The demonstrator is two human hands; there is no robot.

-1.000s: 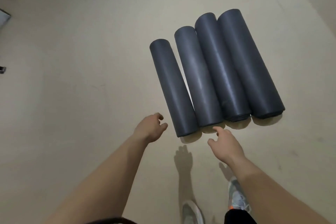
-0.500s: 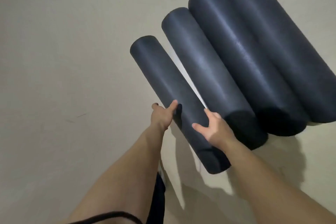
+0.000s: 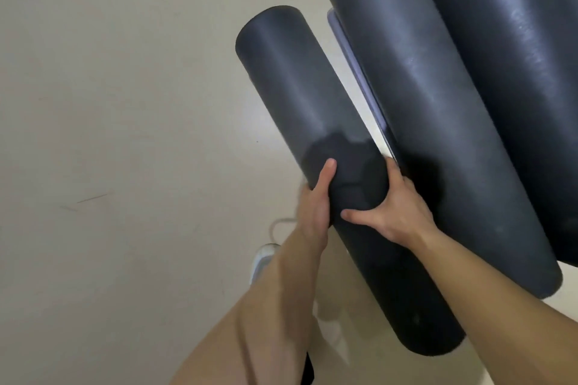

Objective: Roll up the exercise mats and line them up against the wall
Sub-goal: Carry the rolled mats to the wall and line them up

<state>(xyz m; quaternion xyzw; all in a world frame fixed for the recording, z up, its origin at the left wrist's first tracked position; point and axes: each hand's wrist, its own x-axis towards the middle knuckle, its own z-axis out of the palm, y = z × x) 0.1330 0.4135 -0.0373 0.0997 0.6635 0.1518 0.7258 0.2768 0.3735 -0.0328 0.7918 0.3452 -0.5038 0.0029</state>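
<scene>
The person's left hand point(image 3: 316, 203) and right hand point(image 3: 394, 209) are both closed around the same dark grey rolled foam exercise mat point(image 3: 300, 94), the leftmost roll of the group lying on the pale beige floor point(image 3: 109, 134). The left grip wraps the roll's left flank with the thumb laid up along its surface; the right grip cups the opposite flank, thumb pointing across the top, so the roll is pinched between the two palms somewhat nearer its near end than its far end. The roll's long axis runs away from the person and slightly leftward, its near end point(image 3: 438, 344) beside the right forearm and its far end toward the top of the view. Whether it rests on the floor or is just lifted cannot be told. Just to its right lies a second dark grey rolled mat point(image 3: 438, 122), thicker-looking, with a loose paler edge showing along its left side and a narrow strip of floor between the two rolls. A third dark rolled mat point(image 3: 516, 40) lies against that one further right. A pale shoe point(image 3: 262, 259) shows below the left wrist. No wall is in view, so carrying the roll there will likely need it raised clear of its neighbour first; the adjacent roll is the only nearby obstruction.
</scene>
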